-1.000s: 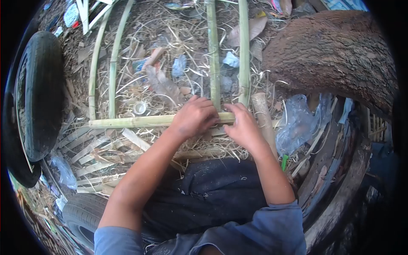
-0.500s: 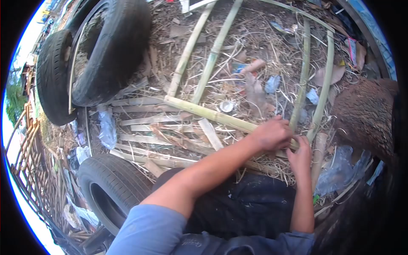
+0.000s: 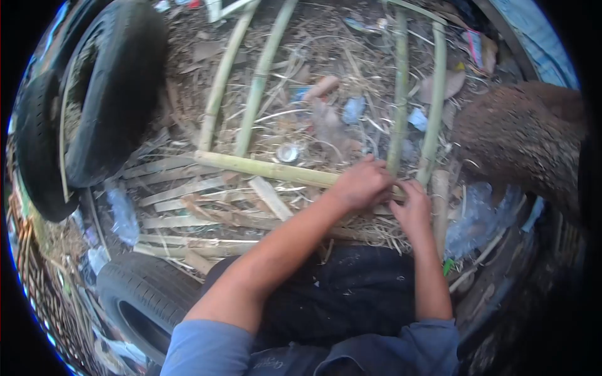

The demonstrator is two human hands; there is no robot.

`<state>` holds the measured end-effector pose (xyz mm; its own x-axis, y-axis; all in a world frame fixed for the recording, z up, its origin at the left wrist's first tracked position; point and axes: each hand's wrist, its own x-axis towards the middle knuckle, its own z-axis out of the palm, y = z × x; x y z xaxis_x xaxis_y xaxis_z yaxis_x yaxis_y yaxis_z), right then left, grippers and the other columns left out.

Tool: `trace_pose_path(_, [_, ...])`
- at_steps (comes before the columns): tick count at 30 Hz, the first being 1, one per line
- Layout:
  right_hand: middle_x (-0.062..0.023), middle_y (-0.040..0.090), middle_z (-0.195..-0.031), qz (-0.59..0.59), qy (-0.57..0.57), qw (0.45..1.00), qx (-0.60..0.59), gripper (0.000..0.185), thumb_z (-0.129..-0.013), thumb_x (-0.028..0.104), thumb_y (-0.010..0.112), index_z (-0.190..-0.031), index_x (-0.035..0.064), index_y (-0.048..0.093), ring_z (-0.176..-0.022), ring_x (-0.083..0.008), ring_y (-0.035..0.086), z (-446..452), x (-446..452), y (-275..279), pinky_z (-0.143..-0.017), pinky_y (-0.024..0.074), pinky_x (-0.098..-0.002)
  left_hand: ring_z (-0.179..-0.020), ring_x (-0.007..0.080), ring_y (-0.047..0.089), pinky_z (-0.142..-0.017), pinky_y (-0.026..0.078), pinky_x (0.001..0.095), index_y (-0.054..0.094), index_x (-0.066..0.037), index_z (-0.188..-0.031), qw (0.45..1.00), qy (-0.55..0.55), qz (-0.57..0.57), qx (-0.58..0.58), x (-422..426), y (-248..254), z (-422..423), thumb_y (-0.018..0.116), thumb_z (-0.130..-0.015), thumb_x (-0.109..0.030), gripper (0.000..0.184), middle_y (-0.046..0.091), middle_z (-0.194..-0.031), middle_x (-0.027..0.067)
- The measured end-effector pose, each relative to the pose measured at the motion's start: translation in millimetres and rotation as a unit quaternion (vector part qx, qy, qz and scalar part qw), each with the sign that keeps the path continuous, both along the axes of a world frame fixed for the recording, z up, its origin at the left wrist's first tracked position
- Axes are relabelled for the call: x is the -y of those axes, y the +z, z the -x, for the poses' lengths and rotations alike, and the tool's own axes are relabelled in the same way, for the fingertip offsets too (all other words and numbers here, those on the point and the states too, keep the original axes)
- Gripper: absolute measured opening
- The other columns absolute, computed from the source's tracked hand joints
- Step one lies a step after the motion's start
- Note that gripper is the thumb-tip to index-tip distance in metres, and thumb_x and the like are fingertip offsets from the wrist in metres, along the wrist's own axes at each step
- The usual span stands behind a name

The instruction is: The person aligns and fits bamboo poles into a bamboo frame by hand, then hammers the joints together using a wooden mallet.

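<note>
A pale green bamboo pole (image 3: 269, 168) lies crosswise in front of me, meeting the lower ends of upright bamboo poles at both sides. Near its right end my left hand (image 3: 364, 183) is closed over it, knuckles up. My right hand (image 3: 414, 205) grips the same end from the right, thumb and fingers curled round it. Beside the hands, two upright poles, an inner pole (image 3: 400, 88) and an outer pole (image 3: 434, 100), run away from me. On the left another pair, including a bamboo pole (image 3: 260, 81), joins the crosswise pole. The fingertips are partly hidden.
Split bamboo strips (image 3: 182, 188) and curly shavings litter the ground. Old tyres (image 3: 119, 94) stand at the far left, with another tyre (image 3: 147, 288) near my left side. A rough log (image 3: 520, 138) and clear plastic (image 3: 476, 219) lie to the right.
My view has shifted, so the poles, tyres and hands appear further left. Both hands stay at the right end of the crosswise pole, with little visible change in grip.
</note>
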<state>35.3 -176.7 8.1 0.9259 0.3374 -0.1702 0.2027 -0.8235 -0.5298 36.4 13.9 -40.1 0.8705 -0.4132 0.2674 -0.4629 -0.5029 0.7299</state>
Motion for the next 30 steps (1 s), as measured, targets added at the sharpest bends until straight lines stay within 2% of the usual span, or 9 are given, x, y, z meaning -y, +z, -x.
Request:
trace_pose_path(14, [-0.0138, 0.064, -0.103, 0.043, 0.0, 0.999, 0.001, 0.051, -0.073, 0.015, 0.08, -0.122, 0.0101, 0.068, -0.09, -0.0362, 0.068, 6.1, -3.2, 5.9, -0.081, 0.0556, -0.0462, -0.09, 0.0227, 0.06, -0.083, 0.044, 0.0382, 0.071, -0.009, -0.084, 0.999, -0.012, -0.021, -0.022, -1.8, 9.2, -2.4, 0.076, -0.075, -0.018, 0.014, 0.067, -0.083, 0.0032])
trace_pose_path(18, [-0.0177, 0.065, -0.116, -0.056, -0.021, 0.988, -0.145, 0.049, -0.078, 0.014, 0.074, -0.125, 0.0034, 0.065, -0.096, -0.037, 0.069, -17.2, 8.0, 18.7, -0.087, 0.0553, -0.044, -0.088, 0.0237, 0.058, -0.081, 0.042, 0.0387, 0.067, -0.011, -0.081, 0.999, -0.012, -0.007, -0.035, -1.9, 9.2, -2.4, 0.078, -0.075, -0.016, 0.014, 0.064, -0.08, 0.0021])
trace_pose_path(20, [-0.0199, 0.07, -0.11, -0.084, -0.041, 0.985, -0.143, 0.046, -0.082, 0.016, 0.072, -0.124, -0.0016, 0.064, -0.092, -0.0305, 0.071, -30.2, 8.8, -2.4, -0.085, 0.0556, -0.0388, -0.087, 0.0237, 0.058, -0.081, 0.042, 0.0387, 0.067, -0.011, -0.081, 0.999, -0.01, -0.011, -0.033, -2.4, 10.5, -2.8, 0.079, -0.075, -0.016, 0.014, 0.063, -0.079, 0.0023])
trace_pose_path(22, [-0.0203, 0.074, -0.097, -0.2, -0.179, 0.941, -0.208, 0.042, -0.086, 0.019, 0.073, -0.119, -0.0048, 0.067, -0.086, -0.0245, 0.072, -42.6, -3.9, -22.8, -0.079, 0.0554, -0.0354, -0.086, 0.0237, 0.058, -0.081, 0.042, 0.0388, 0.067, -0.011, -0.08, 0.999, -0.011, -0.012, -0.031, -1.3, 13.4, -2.6, 0.079, -0.075, -0.017, 0.015, 0.063, -0.078, 0.0024])
trace_pose_path(24, [-0.0176, 0.075, -0.087, -0.16, -0.149, 0.964, -0.15, 0.037, -0.088, 0.022, 0.074, -0.112, -0.0059, 0.07, -0.078, -0.021, 0.071, -51.3, -8.3, -27.4, -0.073, 0.0549, -0.0334, -0.091, 0.0223, 0.06, -0.087, 0.044, 0.0399, 0.067, -0.011, -0.082, 0.995, -0.006, -0.061, -0.075, -1.4, 16.0, -1.4, 0.078, -0.078, -0.02, 0.014, 0.065, -0.083, 0.0024])
trace_pose_path(26, [-0.0171, 0.074, -0.086, -0.15, -0.125, 0.959, -0.207, 0.036, -0.086, 0.021, 0.076, -0.108, -0.0066, 0.071, -0.076, -0.0213, 0.071, -58.2, -10.0, -29.5, -0.073, 0.0547, -0.0342, -0.084, 0.024, 0.058, -0.081, 0.042, 0.0387, 0.066, -0.01, -0.079, 0.998, 0.005, -0.021, -0.051, 0.2, 8.9, -2.2, 0.08, -0.075, -0.017, 0.016, 0.062, -0.076, 0.0031])
trace_pose_path(27, [-0.0154, 0.073, -0.08, -0.149, -0.112, 0.966, -0.18, 0.033, -0.088, 0.018, 0.075, -0.107, -0.0078, 0.069, -0.066, -0.0198, 0.069, -59.8, -13.0, -29.9, -0.061, 0.0548, -0.0333, -0.083, 0.0239, 0.058, -0.08, 0.042, 0.0385, 0.066, -0.01, -0.079, 0.999, 0.003, -0.014, -0.043, 0.2, 7.5, -2.6, 0.08, -0.075, -0.017, 0.016, 0.062, -0.076, 0.0031])
trace_pose_path(28, [-0.0154, 0.073, -0.08, -0.149, -0.112, 0.965, -0.185, 0.033, -0.088, 0.018, 0.075, -0.107, -0.0078, 0.069, -0.066, -0.0198, 0.069, -61.4, -12.6, -28.5, -0.061, 0.0548, -0.0333, -0.083, 0.0239, 0.058, -0.08, 0.042, 0.0382, 0.066, -0.01, -0.078, 0.999, 0.002, -0.007, -0.036, 0.6, 6.2, -2.5, 0.08, -0.075, -0.017, 0.016, 0.062, -0.075, 0.0031])
trace_pose_path(30, [-0.0139, 0.072, -0.077, -0.183, -0.174, 0.91, -0.33, 0.028, -0.09, 0.014, 0.073, -0.106, -0.0086, 0.068, -0.056, -0.0173, 0.067, -67.6, -11.7, -19.7, -0.047, 0.0517, -0.03, -0.083, 0.0238, 0.057, -0.079, 0.042, 0.0379, 0.065, -0.009, -0.078, 0.999, -0.004, -0.007, -0.037, 0.7, 6.8, -3.0, 0.08, -0.074, -0.016, 0.017, 0.062, -0.076, 0.003])
